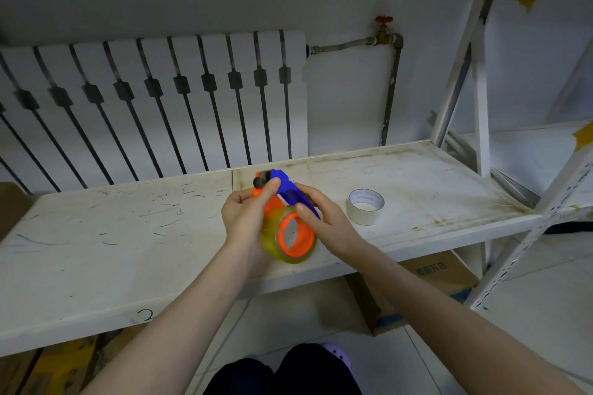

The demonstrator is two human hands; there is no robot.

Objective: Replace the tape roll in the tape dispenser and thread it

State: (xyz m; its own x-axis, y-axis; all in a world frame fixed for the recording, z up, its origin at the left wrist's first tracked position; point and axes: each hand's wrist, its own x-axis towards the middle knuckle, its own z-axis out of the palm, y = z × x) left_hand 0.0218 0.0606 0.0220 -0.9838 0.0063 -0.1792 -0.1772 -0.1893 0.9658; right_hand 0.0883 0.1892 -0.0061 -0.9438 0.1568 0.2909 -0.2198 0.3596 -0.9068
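Note:
I hold an orange and blue tape dispenser (284, 194) above the white shelf (128, 234), near its middle. A yellowish clear tape roll (272, 245) sits on the dispenser's orange hub. My left hand (248, 218) grips the orange body, thumb up near the dark roller at the top. My right hand (324, 216) pinches the blue handle part, thumb resting on the roll's edge. A second tape roll (365, 206), whitish with a white core, lies flat on the shelf to the right of my hands.
A white radiator (154, 99) stands behind the shelf, with a pipe and red valve (384, 29) to its right. Shelf uprights (481, 90) rise at the right. A cardboard box (426, 282) sits on the floor under the shelf.

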